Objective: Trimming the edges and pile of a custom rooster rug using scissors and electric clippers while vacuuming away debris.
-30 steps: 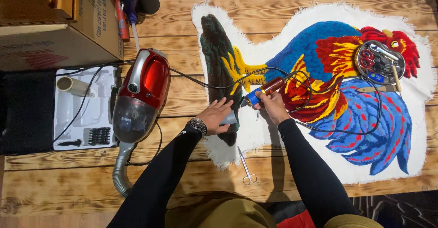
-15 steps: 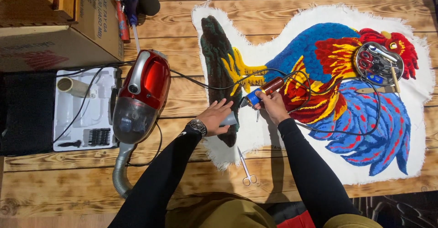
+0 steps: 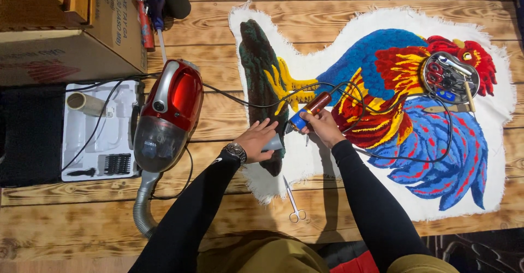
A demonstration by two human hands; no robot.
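Right hand (image 3: 323, 126): fingers wrapped round corded trimmer (image 3: 307, 111), now tilted lower, tip at dark tail edge.
Left hand (image 3: 257, 139): fingers closed on grey nozzle (image 3: 274, 142), unmoved.
Rooster rug (image 3: 382, 87): flat on wooden floor (image 3: 218, 207).
Scissors (image 3: 292, 199): 6 o'clock of hands.
Vacuum (image 3: 166, 114): 9 o'clock.

The tufted rooster rug (image 3: 382, 104) shows blue, red and yellow plumage, a dark green tail and white backing cloth. The canister vacuum cleaner (image 3: 166, 114) is glossy red and grey. The handheld trimming tool (image 3: 307, 112) is blue and copper-brown.
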